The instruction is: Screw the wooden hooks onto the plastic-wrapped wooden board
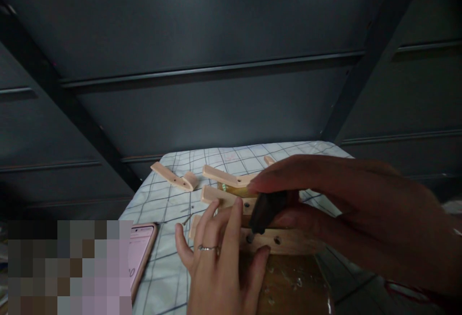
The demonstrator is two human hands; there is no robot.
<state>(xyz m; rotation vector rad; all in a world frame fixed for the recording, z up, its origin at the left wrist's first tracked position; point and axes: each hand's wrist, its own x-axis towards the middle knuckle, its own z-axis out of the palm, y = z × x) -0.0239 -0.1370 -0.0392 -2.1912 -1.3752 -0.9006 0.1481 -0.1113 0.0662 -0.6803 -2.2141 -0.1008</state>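
Observation:
My left hand (220, 252) lies flat with fingers spread on a pale wooden strip with holes (285, 242), a ring on one finger. My right hand (346, 209) comes in from the right, its fingers closed round a short dark tool (265, 211) whose tip points down at a hole in the strip. Other pale wooden pieces (224, 176) lie just behind, partly hidden by my right hand.
A checked cloth (162, 199) covers the surface. A bent wooden piece (173, 178) lies at the back left. A phone with a pink case (142, 252) lies at the left edge. A brown board (292, 283) lies under the strip. Dark panelled walls stand behind.

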